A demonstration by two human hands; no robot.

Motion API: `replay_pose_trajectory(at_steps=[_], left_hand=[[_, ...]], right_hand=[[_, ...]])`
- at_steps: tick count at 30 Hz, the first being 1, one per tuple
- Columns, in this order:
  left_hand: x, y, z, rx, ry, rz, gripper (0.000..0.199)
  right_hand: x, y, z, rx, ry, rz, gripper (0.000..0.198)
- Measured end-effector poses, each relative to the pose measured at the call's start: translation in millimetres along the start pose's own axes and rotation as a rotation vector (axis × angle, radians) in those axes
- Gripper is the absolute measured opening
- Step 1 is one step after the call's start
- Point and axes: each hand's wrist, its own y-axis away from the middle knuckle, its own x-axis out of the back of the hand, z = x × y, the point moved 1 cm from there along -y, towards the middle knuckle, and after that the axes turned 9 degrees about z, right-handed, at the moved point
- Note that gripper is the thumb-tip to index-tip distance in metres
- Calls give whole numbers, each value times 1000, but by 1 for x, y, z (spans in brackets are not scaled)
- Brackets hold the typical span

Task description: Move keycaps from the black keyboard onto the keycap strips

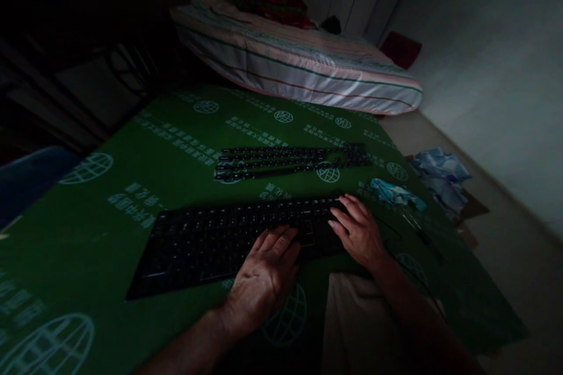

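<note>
A black keyboard point(193, 246) lies slantwise on the green printed table. My left hand point(266, 272) rests over its middle right part, palm down, with the fingers stretched out side by side on the keys. At the keyboard's right end is my right hand point(358, 231). Its fingers are spread, and their tips touch the number pad area. No held object shows in either hand, though the undersides of both are hidden. Behind the keyboard, loose black keycaps point(264, 158) lie in several rows, arranged like a keyboard layout.
Crumpled blue plastic point(396, 193) and a thin tool point(416, 222) lie on the table's right side. A cable point(422, 284) runs there too. A beige cloth point(352, 316) hangs at the front edge. Beyond the green table point(145, 152) stands a bed point(308, 76); crumpled packaging point(442, 173) is on the floor.
</note>
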Motion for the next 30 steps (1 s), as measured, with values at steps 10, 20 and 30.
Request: replay_pose_trajectory(at_steps=[10,20,30], left_hand=[[0,-1,0,-13,-9,16,23],[0,1,0,-15,-12,5,24],[-1,1,0,-30,-32,4,25]], right_hand=[[2,1,-2,-55,4,60,31],[0,2,1,-80,-18,24,42],[-2,0,0,-64,-17,23,38]])
